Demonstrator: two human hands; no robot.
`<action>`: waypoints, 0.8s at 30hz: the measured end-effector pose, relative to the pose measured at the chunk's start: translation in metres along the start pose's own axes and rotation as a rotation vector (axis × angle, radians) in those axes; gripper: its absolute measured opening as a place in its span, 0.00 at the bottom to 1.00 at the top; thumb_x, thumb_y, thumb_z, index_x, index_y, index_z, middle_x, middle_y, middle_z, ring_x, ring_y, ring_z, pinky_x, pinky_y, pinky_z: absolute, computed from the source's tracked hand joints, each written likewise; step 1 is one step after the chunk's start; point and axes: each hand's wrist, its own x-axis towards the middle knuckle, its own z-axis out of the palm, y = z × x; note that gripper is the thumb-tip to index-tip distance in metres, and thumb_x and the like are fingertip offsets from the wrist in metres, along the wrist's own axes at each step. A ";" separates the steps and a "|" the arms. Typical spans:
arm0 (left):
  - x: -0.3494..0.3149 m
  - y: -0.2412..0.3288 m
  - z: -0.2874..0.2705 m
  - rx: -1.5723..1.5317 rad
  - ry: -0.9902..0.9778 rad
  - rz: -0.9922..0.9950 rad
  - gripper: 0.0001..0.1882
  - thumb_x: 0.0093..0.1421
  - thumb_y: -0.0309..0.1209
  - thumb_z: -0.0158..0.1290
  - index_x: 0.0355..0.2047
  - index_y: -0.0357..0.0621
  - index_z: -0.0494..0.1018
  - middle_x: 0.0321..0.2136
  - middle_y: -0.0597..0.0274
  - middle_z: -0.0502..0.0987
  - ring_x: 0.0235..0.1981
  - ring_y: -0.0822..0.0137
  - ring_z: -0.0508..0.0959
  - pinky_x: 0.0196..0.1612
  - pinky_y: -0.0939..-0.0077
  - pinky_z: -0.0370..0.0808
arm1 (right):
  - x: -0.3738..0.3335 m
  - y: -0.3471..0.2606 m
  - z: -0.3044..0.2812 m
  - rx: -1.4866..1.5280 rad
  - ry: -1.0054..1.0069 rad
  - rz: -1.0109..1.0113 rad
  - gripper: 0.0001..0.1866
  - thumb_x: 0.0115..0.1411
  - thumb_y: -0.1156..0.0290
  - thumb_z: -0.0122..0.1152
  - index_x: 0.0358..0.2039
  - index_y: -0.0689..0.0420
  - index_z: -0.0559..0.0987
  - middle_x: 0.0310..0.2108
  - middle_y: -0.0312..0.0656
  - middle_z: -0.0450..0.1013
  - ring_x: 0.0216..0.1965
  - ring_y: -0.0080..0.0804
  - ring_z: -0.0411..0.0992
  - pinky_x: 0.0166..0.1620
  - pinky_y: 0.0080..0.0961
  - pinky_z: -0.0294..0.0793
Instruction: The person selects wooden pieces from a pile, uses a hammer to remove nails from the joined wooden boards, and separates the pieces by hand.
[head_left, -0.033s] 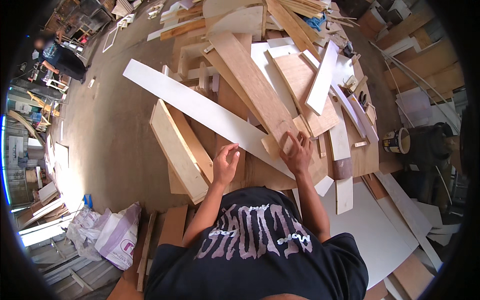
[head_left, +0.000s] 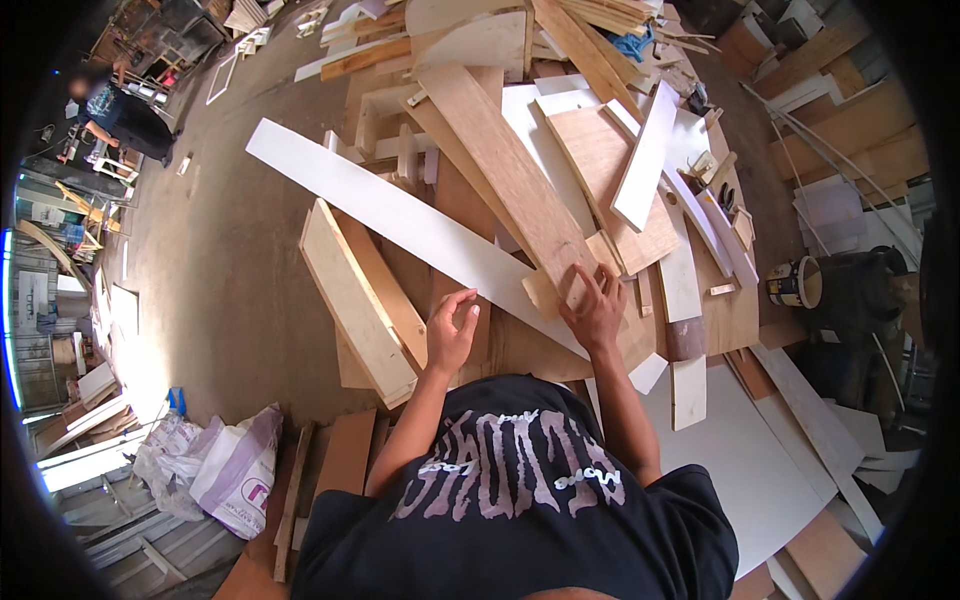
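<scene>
My right hand (head_left: 596, 308) has its fingers over the near end of a long brown wooden board (head_left: 505, 165), with the thumb at that end. The board slants away toward the far left over the pile. A small pale wood piece (head_left: 541, 298) sticks out beside its near end. My left hand (head_left: 452, 330) is raised at the near edge of a long white board (head_left: 370, 208), fingers loosely bent, thumb apart, holding nothing. Whether its fingertips touch the white board I cannot tell. To the left of that hand lies a pale wooden frame (head_left: 352, 300) of joined boards.
More white and brown boards (head_left: 640, 165) lie piled on the worktop. Pliers with dark handles (head_left: 727, 195) lie at its right. Beyond stands a white bucket (head_left: 795, 283). Stuffed plastic sacks (head_left: 230, 470) are at the lower left. Another person (head_left: 125, 115) stands far left.
</scene>
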 end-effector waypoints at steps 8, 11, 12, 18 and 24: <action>-0.013 -0.009 0.005 -0.055 0.029 -0.076 0.16 0.68 0.31 0.59 0.54 0.42 0.81 0.48 0.55 0.84 0.52 0.60 0.82 0.59 0.65 0.76 | 0.006 0.007 -0.001 -0.027 -0.023 0.024 0.42 0.49 0.63 0.77 0.67 0.34 0.76 0.72 0.52 0.61 0.72 0.56 0.58 0.73 0.53 0.57; -0.009 -0.011 -0.002 0.006 -0.007 -0.079 0.16 0.69 0.27 0.57 0.56 0.39 0.79 0.51 0.53 0.82 0.54 0.62 0.82 0.60 0.67 0.78 | 0.008 0.004 -0.001 -0.093 -0.026 0.032 0.43 0.49 0.65 0.77 0.68 0.35 0.75 0.73 0.52 0.59 0.74 0.56 0.55 0.75 0.54 0.54; -0.009 -0.011 -0.005 0.004 -0.008 -0.075 0.16 0.69 0.27 0.57 0.56 0.39 0.79 0.51 0.53 0.82 0.54 0.62 0.82 0.60 0.67 0.78 | 0.008 0.002 -0.002 -0.126 -0.015 0.026 0.44 0.49 0.65 0.78 0.69 0.37 0.74 0.73 0.52 0.59 0.75 0.57 0.54 0.76 0.54 0.53; -0.006 0.002 -0.023 -0.018 0.028 -0.021 0.18 0.68 0.31 0.59 0.57 0.44 0.79 0.53 0.52 0.81 0.56 0.55 0.80 0.60 0.63 0.76 | -0.004 -0.056 0.008 0.169 -0.032 -0.191 0.43 0.52 0.62 0.79 0.70 0.44 0.72 0.74 0.53 0.58 0.75 0.56 0.55 0.78 0.55 0.49; 0.003 0.014 -0.055 0.150 0.113 0.181 0.19 0.66 0.30 0.59 0.57 0.43 0.78 0.54 0.50 0.79 0.56 0.49 0.79 0.62 0.58 0.75 | 0.014 -0.128 0.075 0.080 -0.150 -0.327 0.54 0.51 0.56 0.79 0.76 0.43 0.62 0.73 0.56 0.58 0.74 0.53 0.58 0.78 0.54 0.48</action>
